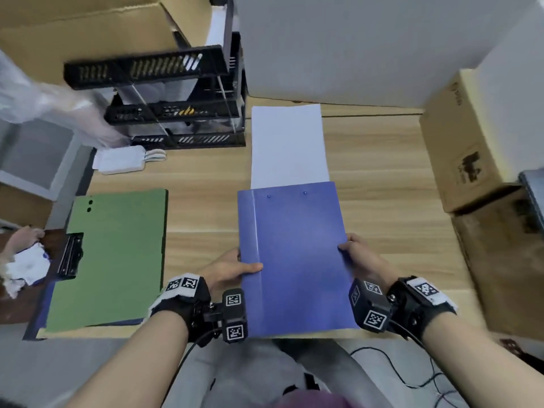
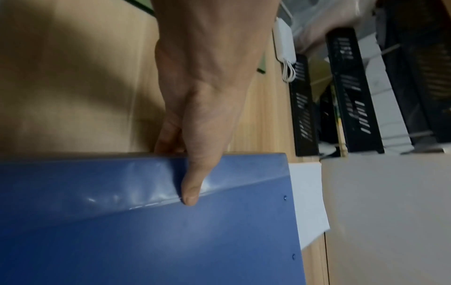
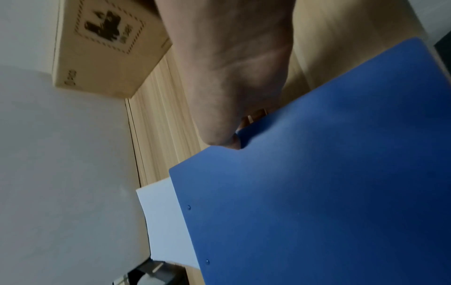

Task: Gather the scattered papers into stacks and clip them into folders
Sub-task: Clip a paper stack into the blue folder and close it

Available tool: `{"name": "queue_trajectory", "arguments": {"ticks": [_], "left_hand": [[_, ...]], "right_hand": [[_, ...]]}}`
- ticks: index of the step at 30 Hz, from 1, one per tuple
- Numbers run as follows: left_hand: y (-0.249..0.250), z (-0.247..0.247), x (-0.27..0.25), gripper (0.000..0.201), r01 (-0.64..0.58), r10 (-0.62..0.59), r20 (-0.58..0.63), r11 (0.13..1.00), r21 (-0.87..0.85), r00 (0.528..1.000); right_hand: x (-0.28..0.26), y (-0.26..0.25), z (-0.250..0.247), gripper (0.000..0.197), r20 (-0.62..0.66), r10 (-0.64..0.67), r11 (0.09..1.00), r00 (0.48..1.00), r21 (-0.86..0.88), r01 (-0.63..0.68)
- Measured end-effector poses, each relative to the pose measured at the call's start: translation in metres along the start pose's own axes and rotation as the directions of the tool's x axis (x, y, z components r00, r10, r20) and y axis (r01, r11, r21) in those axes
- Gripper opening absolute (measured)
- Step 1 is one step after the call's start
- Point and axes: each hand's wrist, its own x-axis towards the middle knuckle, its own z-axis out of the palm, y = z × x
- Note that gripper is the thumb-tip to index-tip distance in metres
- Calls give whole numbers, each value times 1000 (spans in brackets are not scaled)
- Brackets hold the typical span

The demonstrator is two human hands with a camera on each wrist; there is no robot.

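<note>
A closed blue folder is held in front of me over the wooden desk. My left hand grips its spine edge, thumb on top and fingers underneath. My right hand pinches the opposite edge at a small notch. A stack of white paper lies beyond the folder, its near end hidden beneath it. A green folder with a black clip lies open to the left.
A black tiered letter tray stands at the back left, a white charger beside it. Cardboard boxes sit on the right and a large white box at the back. Another person's hand shows at far left.
</note>
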Motion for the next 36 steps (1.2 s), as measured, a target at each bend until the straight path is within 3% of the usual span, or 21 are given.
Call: {"name": "queue_trajectory", "arguments": {"ticks": [5, 10, 16, 19, 22, 24, 27, 32, 33, 36], "left_hand": [[27, 30, 9, 37, 0, 12, -42, 962, 272, 999], [37, 45, 16, 34, 50, -11, -103, 921, 386, 995], [33, 45, 15, 67, 57, -10, -132, 933, 355, 991], [30, 42, 12, 61, 39, 6, -127, 937, 348, 992], [35, 36, 7, 38, 9, 38, -127, 938, 348, 991], [39, 28, 2, 28, 19, 38, -136, 917, 398, 990], [43, 19, -4, 31, 27, 28, -138, 924, 382, 990], [68, 12, -39, 28, -200, 210, -60, 969, 141, 976], [73, 7, -49, 31, -221, 224, -22, 970, 106, 974], [78, -21, -67, 66, -264, 263, 48, 965, 5, 964]], "right_hand": [[-2, 8, -31, 27, -24, -28, 995, 999, 98, 31], [-2, 11, -44, 35, -34, -46, 985, 998, 163, 51], [-6, 8, -49, 41, -31, -114, 980, 993, 158, 118], [-17, 7, -46, 38, -22, -144, 977, 989, 154, 146], [-26, 6, -45, 36, 17, -159, 985, 987, 71, 157], [-40, -3, -42, 29, 54, -192, 981, 980, -33, 193], [-60, -20, -36, 27, 172, -210, 952, 963, -191, 241], [-87, -58, -2, 30, 434, -176, 921, 884, -245, 304], [-92, -66, 10, 30, 474, -167, 905, 864, -275, 325], [-104, -83, 55, 35, 590, -139, 856, 795, -332, 396]]}}
